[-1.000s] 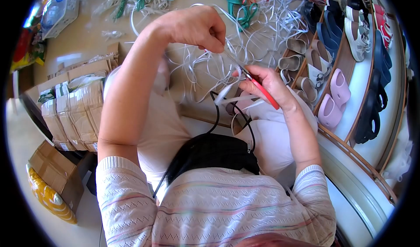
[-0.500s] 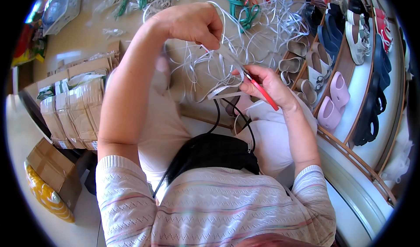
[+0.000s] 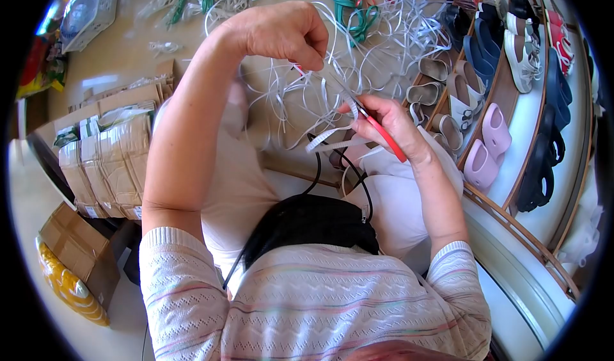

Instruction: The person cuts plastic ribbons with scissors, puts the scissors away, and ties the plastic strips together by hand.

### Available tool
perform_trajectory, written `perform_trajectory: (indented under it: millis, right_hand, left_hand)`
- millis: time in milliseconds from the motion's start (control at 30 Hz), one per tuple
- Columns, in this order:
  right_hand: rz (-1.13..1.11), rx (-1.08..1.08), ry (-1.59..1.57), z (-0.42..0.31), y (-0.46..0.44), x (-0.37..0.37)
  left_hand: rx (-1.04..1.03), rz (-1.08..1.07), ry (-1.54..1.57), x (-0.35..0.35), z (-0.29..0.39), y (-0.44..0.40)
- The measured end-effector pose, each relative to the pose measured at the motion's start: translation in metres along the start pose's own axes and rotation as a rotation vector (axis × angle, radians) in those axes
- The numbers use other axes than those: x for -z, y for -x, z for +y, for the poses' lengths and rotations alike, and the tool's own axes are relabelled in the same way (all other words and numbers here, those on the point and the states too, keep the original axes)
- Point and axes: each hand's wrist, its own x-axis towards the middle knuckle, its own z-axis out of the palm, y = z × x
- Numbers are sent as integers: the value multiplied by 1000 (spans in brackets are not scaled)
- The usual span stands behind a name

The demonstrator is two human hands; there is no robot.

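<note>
My left hand is raised and closed in a pinch, with a thin white strip running at its fingertips. Lower and to the right, my right hand grips scissors with red handles. Their metal blades point up and left toward the left hand's fingers. A flat, ribbed white band hangs in a loop below the right hand's fingers. Beyond both hands, loose white strips lie tangled on the floor.
A wooden shoe rack with several pairs of shoes stands to the right. Bundled flat cardboard and a cardboard box are on the left. Green strips lie at the top, and a clear plastic bin stands top left.
The ribbed white band below my right hand has shifted slightly and curls in a rounder loop. Both hands have hardly moved, and the scissors stay in my right hand.
</note>
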Motion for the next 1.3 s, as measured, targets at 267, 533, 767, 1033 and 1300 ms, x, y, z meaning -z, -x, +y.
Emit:
perform_trajectory:
  millis: [267, 533, 767, 1033, 1300]
  right_hand:
    - [38, 25, -26, 8, 1, -5]
    - [25, 4, -30, 6, -1, -8]
    - [12, -6, 1, 2, -4, -8]
    - [30, 16, 11, 8, -1, -6]
    - [38, 33, -7, 11, -3, -10]
  left_hand:
    - [17, 18, -51, 1, 2, 4]
    - [84, 40, -121, 11, -1, 15]
    - [20, 41, -95, 5, -2, 8]
    - [7, 46, -87, 4, -2, 6]
    - [146, 93, -159, 13, 1, 19]
